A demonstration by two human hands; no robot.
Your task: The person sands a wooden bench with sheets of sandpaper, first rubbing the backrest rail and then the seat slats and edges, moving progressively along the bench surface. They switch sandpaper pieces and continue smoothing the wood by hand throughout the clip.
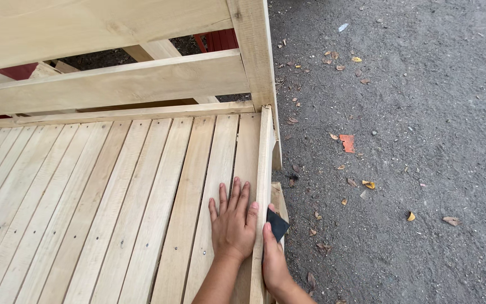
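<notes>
My left hand (233, 222) lies flat with fingers apart on the pale wooden slats (113, 191) of a bed frame, right beside its raised side rail (264, 169). My right hand (274, 259) is on the outer side of that rail and pinches a small dark piece of sandpaper (277, 223) against the rail's outer face. The rail runs up to a corner post (257, 56) of the headboard.
The headboard's horizontal boards (113, 81) stand across the top. To the right lies rough grey ground (412, 141) strewn with dry leaves and an orange scrap (347, 142). Something red (220, 39) shows behind the headboard.
</notes>
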